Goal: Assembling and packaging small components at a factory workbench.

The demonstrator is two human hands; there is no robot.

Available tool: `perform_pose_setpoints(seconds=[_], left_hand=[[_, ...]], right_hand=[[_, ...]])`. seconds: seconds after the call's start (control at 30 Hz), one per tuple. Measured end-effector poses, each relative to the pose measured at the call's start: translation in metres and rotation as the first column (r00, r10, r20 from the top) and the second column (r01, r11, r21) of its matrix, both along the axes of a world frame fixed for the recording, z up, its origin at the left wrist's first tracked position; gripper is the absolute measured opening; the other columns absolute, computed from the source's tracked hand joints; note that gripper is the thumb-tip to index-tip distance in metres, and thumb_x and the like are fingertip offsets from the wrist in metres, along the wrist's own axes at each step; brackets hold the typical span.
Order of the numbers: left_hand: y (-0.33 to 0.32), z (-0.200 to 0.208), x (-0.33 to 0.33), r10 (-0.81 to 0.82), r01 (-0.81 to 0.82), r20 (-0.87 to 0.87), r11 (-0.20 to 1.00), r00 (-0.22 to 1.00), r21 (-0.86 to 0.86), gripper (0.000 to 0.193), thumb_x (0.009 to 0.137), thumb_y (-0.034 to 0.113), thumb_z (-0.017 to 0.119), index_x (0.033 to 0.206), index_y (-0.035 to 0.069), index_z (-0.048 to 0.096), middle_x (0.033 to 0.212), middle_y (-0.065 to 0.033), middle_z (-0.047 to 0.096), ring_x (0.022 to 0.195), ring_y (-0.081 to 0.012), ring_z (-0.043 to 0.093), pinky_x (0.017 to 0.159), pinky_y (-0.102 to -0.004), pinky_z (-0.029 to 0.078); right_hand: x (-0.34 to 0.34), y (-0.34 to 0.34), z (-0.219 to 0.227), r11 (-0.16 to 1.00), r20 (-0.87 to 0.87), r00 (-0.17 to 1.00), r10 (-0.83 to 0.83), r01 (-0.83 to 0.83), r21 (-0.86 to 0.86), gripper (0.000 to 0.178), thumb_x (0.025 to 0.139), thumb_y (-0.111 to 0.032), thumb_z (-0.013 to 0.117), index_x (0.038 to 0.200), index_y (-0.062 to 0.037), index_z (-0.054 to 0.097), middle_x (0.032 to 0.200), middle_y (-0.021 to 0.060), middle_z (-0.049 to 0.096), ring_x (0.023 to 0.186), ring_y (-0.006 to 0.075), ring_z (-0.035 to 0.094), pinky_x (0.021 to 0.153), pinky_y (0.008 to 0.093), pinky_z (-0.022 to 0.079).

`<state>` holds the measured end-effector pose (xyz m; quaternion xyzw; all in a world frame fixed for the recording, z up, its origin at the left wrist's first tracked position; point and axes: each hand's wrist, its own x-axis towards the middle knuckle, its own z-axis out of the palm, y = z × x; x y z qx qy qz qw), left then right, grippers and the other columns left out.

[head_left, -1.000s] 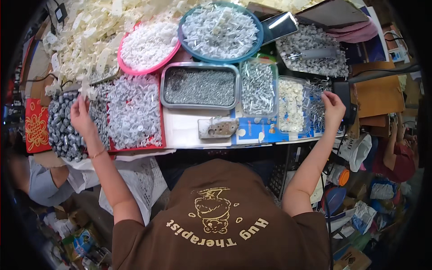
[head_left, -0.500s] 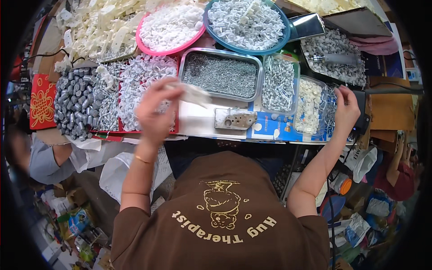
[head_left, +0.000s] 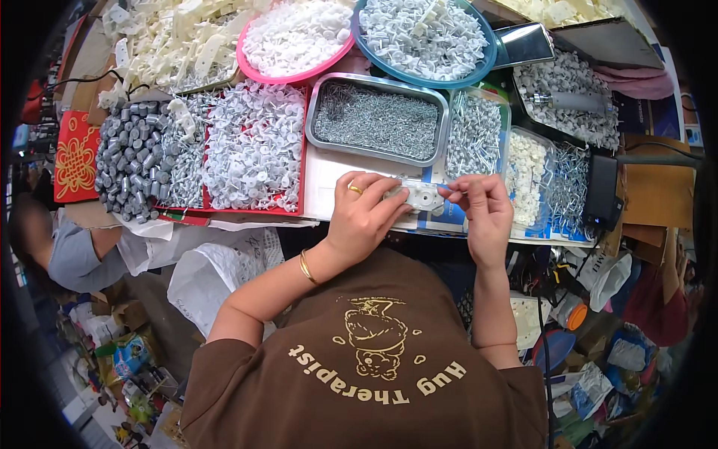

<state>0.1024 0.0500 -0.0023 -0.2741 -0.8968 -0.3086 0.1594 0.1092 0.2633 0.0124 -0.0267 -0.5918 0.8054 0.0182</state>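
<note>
At the front edge of the table, my left hand (head_left: 363, 213) grips and presses down a pale white plastic piece (head_left: 426, 198) with round raised spots. This piece lies over a small metal block with holes, which is now mostly hidden beneath it and my fingers. From the right, my right hand (head_left: 488, 213) reaches in with thumb and index finger pinched together at the piece's right end. Whatever small part is in that pinch is too tiny to make out. Just behind my hands stands a metal tray (head_left: 443, 153) of small screws or pins.
Left are a red tray (head_left: 303, 150) of white-headed fasteners and a pile of grey cylinders (head_left: 134, 161). Behind stand pink (head_left: 247, 67) and teal (head_left: 490, 60) basins of small parts. Right are clear tubs of white pieces (head_left: 526, 168) and metal screws (head_left: 568, 179). Another person's sleeve (head_left: 82, 258) shows left.
My left hand has come right and down with the plastic piece, setting it on the metal block. My right hand has moved left from the screw tub to the piece.
</note>
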Motion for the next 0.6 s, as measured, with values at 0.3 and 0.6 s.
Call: perform_pose_setpoints(seconds=[0.3, 0.6], left_hand=[[0.0, 0.011, -0.005, -0.07, 0.071, 0.014, 0.995, 0.997, -0.068, 0.024, 0.081, 0.023, 0.076, 0.097, 0.008, 0.068, 0.113, -0.0062, 0.064, 0.111, -0.0252, 0.059, 0.098, -0.0478, 0.035], [0.0, 0.006, -0.008, -0.068, 0.07, 0.023, 0.996, 0.997, -0.052, 0.022, 0.081, 0.024, 0.076, 0.094, 0.009, 0.068, 0.109, -0.0062, 0.063, 0.111, -0.0251, 0.059, 0.095, -0.0474, 0.034]], right_hand=[[-0.008, 0.007, 0.012, 0.843, -0.179, 0.938, 0.298, -0.17, 0.511, 0.01, 0.096, -0.007, 0.063, 0.09, 0.0002, 0.06, 0.097, 0.0111, 0.067, 0.083, 0.0196, 0.06, 0.08, 0.032, 0.048], [-0.013, -0.001, 0.024, 0.381, -0.132, 0.769, 0.625, -0.153, 0.912, 0.025, 0.072, -0.031, 0.085, 0.075, -0.0126, 0.067, 0.122, 0.0036, 0.059, 0.119, 0.0295, 0.047, 0.101, 0.0454, 0.03]])
